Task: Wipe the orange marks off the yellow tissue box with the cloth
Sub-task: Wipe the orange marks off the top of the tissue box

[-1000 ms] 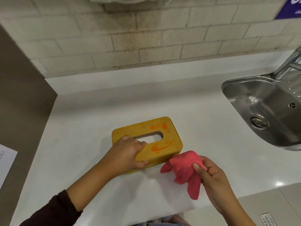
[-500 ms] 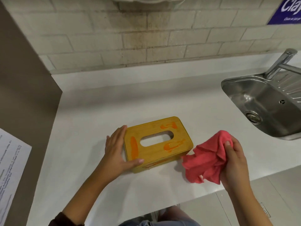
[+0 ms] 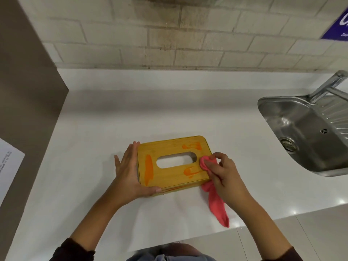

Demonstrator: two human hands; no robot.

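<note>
Your right hand (image 3: pixel 225 174) is closed around one pink cloth (image 3: pixel 216 198), bunching its upper end against the right end of the yellow tissue box (image 3: pixel 171 162) while the loose tail hangs onto the white counter (image 3: pixel 113 113). Your left hand (image 3: pixel 130 173) lies open, palm flat to the box's left end, thumb along the near side. You have three orange marks (image 3: pixel 148 169) on the lid around one oval slot. One steel sink (image 3: pixel 305 132) sits well apart on the right, one paper sheet (image 3: pixel 8 166) far left.
</note>
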